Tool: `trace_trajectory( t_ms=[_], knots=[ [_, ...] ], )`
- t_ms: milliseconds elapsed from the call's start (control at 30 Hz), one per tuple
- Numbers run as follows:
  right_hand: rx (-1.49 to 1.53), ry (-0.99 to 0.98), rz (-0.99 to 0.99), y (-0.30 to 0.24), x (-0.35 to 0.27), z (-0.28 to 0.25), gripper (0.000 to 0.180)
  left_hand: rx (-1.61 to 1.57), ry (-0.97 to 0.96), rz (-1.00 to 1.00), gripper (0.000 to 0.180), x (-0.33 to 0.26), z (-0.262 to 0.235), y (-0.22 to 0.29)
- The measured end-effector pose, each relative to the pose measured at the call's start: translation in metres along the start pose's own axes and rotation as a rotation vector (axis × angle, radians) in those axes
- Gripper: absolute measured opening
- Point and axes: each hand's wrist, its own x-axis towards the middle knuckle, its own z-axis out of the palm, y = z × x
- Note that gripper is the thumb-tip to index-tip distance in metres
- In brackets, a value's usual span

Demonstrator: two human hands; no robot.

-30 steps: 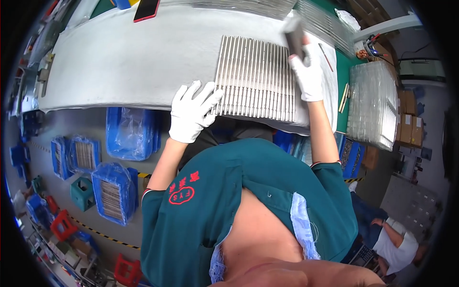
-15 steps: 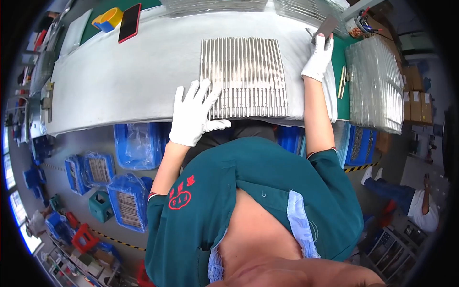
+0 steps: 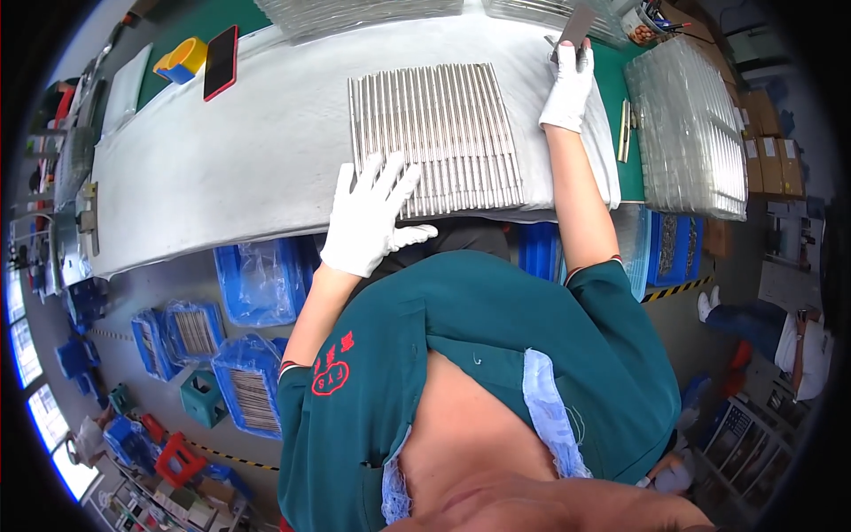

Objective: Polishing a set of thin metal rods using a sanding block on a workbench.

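A row of slim silver metal rods (image 3: 434, 133) lies side by side on the grey cloth near the table's front edge. My left hand (image 3: 365, 220), in a white glove, rests with fingers spread over the lower left corner of the row. Farther off to the right, my gloved right hand (image 3: 567, 93) is closed on a flat grey metal plate (image 3: 574, 25), held by its lower end. A thin dark strip (image 3: 551, 44) shows beside the plate; whether the two are joined I cannot tell.
A red-edged phone (image 3: 222, 62) and a yellow-and-blue tape roll (image 3: 183, 60) lie at the far left. Plastic-wrapped stacks (image 3: 687, 129) stand at the right and along the back, near a pen cup (image 3: 640, 27). Blue crates (image 3: 257, 279) sit below the table.
The whole view has shifted and turned slightly. My left hand still lies on the rods' lower left corner, covering a little more of them. The right hand keeps its hold on the plate.
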Motion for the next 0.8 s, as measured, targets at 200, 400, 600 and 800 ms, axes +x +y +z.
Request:
trace_trajectory(
  t_ms=[200, 400, 600, 800],
  knots=[
    [-0.017, -0.021, -0.013, 0.007, 0.004, -0.003, 0.073, 0.017, -0.001, -0.004, 0.087, 0.007, 0.001, 0.004],
    [-0.055, -0.032, -0.035, 0.01, 0.004, -0.002, 0.07, 0.037, 0.011, -0.04, 0.089, 0.002, 0.003, 0.001],
    [-0.062, -0.036, -0.039, 0.017, 0.007, -0.006, 0.07, 0.05, 0.007, -0.07, 0.09, -0.003, -0.001, -0.004],
    [-0.045, -0.036, -0.017, 0.017, 0.007, -0.007, 0.07, 0.087, -0.036, -0.135, 0.086, -0.016, -0.005, -0.016]
  ],
)
